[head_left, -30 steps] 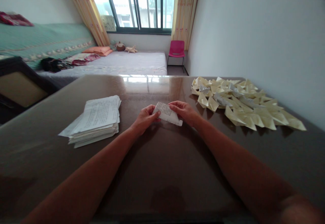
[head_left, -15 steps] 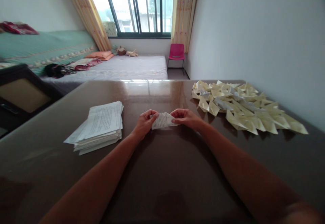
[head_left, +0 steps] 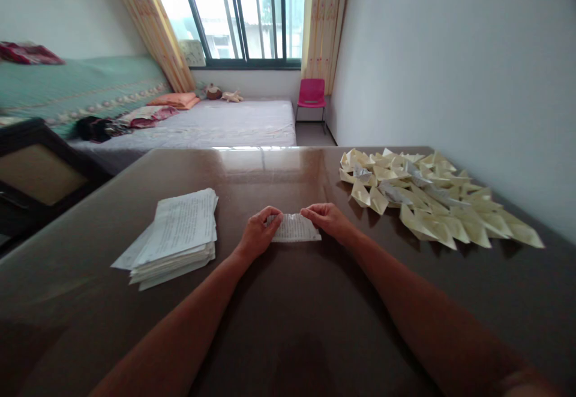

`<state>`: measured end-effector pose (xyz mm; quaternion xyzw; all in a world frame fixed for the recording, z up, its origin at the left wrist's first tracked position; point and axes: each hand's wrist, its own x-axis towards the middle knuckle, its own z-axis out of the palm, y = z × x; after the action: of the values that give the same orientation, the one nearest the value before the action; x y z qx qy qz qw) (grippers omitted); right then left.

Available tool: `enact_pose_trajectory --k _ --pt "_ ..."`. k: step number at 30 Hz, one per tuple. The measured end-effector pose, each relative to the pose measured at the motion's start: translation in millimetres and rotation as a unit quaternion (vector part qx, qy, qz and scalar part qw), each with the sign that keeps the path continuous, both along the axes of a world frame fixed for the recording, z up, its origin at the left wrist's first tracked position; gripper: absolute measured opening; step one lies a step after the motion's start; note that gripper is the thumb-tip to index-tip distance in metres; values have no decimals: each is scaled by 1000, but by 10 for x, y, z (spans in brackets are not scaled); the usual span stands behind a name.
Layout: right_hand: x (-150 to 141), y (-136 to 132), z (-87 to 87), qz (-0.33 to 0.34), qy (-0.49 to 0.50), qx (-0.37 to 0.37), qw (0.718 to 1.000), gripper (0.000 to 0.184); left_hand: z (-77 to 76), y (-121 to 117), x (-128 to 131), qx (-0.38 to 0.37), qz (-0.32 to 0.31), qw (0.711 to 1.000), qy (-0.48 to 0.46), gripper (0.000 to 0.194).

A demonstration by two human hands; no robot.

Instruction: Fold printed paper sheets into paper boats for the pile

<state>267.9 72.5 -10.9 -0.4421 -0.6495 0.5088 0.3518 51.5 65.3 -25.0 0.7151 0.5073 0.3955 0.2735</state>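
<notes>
Broadly, we have a pale wall along the right, and below it a glossy brown table spreads across most of the view. Beyond its far edge we see a bed, a window above that, and a pink chair near the wall. On the table's right side, a wide spread of folded paper shapes lies crowded together, mostly cream, with a few printed ones among them. On the left side sits a loose stack of printed sheets, its edges uneven, well apart from those shapes.

Between the two groups we have our hands. Our left hand is nearly closed, thumb and forefinger pinching the left end of a small folded printed paper. Our right hand also has its thumb and fingertips drawn together, at the paper's upper right corner. The paper therefore lies between our hands, just beyond the fingertips of each, its lower right corner reaching below the right ones. Its long axis runs left to right, roughly along the table's far edge, with its longer edge toward us. We cannot tell whether it touches the tabletop.
</notes>
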Motion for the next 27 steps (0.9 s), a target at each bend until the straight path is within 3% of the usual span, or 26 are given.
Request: enact_pose_trajectory --k 6,11,17,21,27 --pt "-31 8 0 0 -87 25 996 31 -20 1 -19 -7 -16 999 33 27" --pt "-20 19 -16 -33 -163 57 984 16 48 -7 -26 -21 -23 997 71 25" --pt "61 67 -47 -79 -148 113 979 16 132 30 -70 -66 10 993 102 20" --pt "108 83 -99 -44 -126 137 981 11 103 16 -83 -66 1 990 127 18" --pt "108 31 -72 68 -151 227 960 6 34 -13 -69 -28 -8 981 190 11"
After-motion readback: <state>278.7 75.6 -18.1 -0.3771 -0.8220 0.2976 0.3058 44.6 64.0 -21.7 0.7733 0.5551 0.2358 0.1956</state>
